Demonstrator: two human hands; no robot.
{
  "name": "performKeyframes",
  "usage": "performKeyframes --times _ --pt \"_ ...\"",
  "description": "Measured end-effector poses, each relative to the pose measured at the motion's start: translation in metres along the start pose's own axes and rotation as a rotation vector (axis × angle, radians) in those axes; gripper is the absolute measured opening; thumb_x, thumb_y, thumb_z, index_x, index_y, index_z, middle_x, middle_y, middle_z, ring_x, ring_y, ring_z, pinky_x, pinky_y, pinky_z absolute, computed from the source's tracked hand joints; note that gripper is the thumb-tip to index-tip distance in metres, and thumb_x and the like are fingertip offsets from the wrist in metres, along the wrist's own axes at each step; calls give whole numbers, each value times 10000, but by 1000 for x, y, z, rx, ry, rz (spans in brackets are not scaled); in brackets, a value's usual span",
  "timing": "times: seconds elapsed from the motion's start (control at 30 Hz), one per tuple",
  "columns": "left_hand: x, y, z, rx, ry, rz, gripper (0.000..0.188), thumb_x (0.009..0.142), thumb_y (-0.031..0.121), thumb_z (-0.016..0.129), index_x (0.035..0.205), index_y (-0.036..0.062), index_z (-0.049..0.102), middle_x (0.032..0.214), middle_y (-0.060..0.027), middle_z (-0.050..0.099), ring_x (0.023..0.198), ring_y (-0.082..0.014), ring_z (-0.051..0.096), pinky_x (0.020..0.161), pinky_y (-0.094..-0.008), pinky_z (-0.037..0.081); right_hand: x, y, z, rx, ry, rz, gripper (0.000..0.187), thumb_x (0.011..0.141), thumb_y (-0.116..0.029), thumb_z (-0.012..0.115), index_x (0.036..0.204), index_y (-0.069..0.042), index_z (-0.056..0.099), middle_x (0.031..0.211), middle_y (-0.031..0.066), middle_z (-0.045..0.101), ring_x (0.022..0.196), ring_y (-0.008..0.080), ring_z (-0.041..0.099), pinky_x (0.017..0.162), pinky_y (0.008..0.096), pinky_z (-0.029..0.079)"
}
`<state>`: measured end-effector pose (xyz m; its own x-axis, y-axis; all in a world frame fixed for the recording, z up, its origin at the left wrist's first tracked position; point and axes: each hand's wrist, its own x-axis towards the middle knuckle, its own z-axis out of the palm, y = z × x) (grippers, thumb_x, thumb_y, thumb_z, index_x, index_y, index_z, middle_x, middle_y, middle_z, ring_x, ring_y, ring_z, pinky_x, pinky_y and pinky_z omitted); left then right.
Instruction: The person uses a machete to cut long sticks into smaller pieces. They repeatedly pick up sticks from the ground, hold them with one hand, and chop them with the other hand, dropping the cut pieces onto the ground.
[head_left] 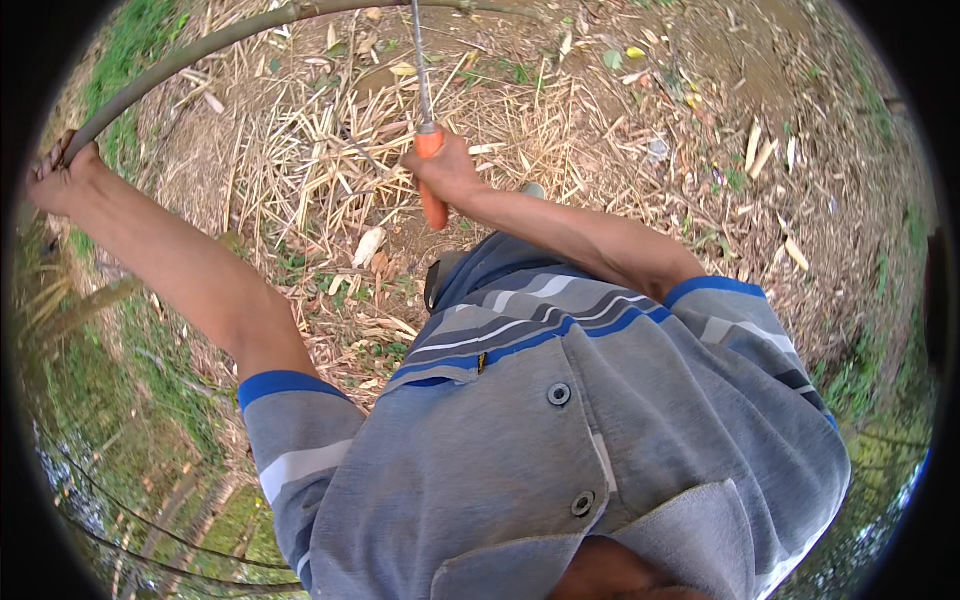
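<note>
My left hand (66, 180) is at the far left, arm stretched out, fingers wrapped round one end of a long bare branch (190, 52). The branch bends upward and runs to the right along the top edge. In the middle, my right hand (455, 172) is closed round the orange handle of a long-bladed tool (431, 185). Its narrow metal blade points away from me and meets or crosses the branch at the top edge. Whether they touch I cannot tell, and the blade's tip is out of view.
Dry stalks and wood chips (320, 150) litter the brown ground below the branch. A pale wood chip (369, 247) lies near my legs, and more chips (760, 150) are scattered at the right. Green grass (125, 60) grows at the far left. Thin dark stems (170, 535) cross the lower left.
</note>
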<state>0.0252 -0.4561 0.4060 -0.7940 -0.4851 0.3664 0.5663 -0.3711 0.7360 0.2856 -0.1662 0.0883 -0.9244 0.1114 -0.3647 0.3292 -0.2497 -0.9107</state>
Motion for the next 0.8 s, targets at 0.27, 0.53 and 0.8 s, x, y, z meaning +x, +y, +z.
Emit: performKeyframes --times 0.27,0.53,0.8 --pt "-25 9 -66 2 -101 -223 270 899 202 331 645 113 309 487 -11 309 424 -155 361 466 -348 380 -56 17 41 234 -33 163 105 721 -46 607 753 -4 516 623 73 545 492 160 539 467 305 465" --pt "-109 15 -130 169 391 -17 281 932 248 390 695 108 331 485 6 333 424 -135 366 490 -340 453 -107 59 26 36 10 89 360 725 -55 635 1022 18 445 650 61 527 468 123 508 401 261 436" --pt "-148 18 -177 -73 -66 -116 381 921 291 455 595 162 308 450 43 312 370 -84 313 403 -267 357 -122 -86 9 -565 236 -606 394 759 -220 621 1036 31 495 712 93 582 517 138 557 481 268 505"
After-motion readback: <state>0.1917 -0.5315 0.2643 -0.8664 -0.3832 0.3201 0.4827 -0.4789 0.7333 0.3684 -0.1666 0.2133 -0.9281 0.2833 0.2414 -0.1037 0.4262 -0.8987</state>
